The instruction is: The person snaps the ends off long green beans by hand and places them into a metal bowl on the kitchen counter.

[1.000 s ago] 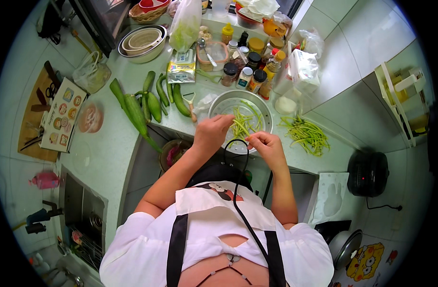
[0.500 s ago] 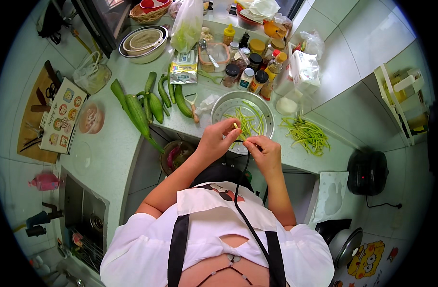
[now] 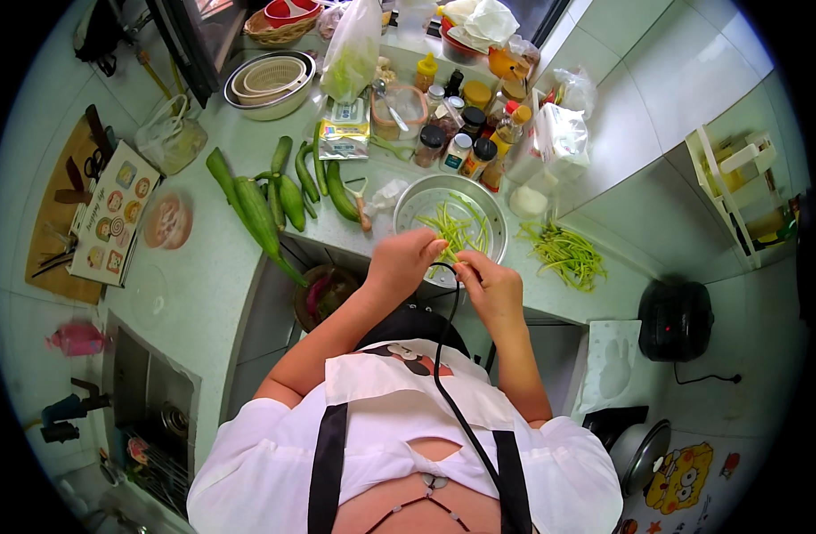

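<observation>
Over the near rim of a round metal basin (image 3: 413, 198), my two hands are close together. My left hand (image 3: 404, 262) is closed, its thumb and fingers pinching thin green stems. My right hand (image 3: 492, 287) pinches the same stems (image 3: 450, 254) just beside it, fingertips nearly touching. Cut lengths of green stem (image 3: 461, 224) lie inside the basin. On the counter to its right sits a loose pile of longer green stems (image 3: 568, 255). A black cable hangs in front of my hands and hides part of the grip.
Left of the basin lie a peeler (image 3: 361, 205), green gourds (image 3: 258, 214) and a crumpled tissue (image 3: 388, 194). Jars and bottles (image 3: 457, 153) crowd behind it. A bin (image 3: 332, 298) stands below the counter edge, with a sink (image 3: 163, 383) at lower left.
My left hand has turned, and its fingers have closed in. Both hands have drawn slightly nearer each other over the basin's edge.
</observation>
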The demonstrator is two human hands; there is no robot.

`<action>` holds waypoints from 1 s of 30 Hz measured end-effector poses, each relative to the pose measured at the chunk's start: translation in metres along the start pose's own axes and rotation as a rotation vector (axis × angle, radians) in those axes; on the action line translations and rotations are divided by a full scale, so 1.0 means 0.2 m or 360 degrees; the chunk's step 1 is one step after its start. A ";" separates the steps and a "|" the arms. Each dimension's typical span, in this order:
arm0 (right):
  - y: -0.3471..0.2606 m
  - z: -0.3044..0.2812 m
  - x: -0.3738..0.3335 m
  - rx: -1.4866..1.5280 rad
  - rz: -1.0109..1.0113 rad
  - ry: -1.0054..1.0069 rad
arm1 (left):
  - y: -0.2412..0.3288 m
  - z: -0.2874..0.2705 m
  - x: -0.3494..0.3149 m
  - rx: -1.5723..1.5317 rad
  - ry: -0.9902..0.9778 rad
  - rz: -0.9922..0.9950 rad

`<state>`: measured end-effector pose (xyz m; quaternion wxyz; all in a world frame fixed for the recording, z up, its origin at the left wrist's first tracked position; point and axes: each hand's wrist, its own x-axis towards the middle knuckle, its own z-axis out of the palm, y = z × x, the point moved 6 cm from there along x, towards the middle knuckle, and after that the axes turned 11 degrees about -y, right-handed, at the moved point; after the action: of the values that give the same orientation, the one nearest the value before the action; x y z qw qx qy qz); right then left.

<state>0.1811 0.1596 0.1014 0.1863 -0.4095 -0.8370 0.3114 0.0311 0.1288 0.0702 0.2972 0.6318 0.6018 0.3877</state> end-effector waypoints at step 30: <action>0.11 0.19 -0.28 0.2508 0.0080 -0.0018 | -0.75 -0.05 -0.66 0.1200 -0.0273 -0.0847</action>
<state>0.2051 0.1105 0.0555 0.4103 -0.1740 -0.3612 0.8191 -0.0542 0.0120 -0.0677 0.1847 0.5492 0.8150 -0.0013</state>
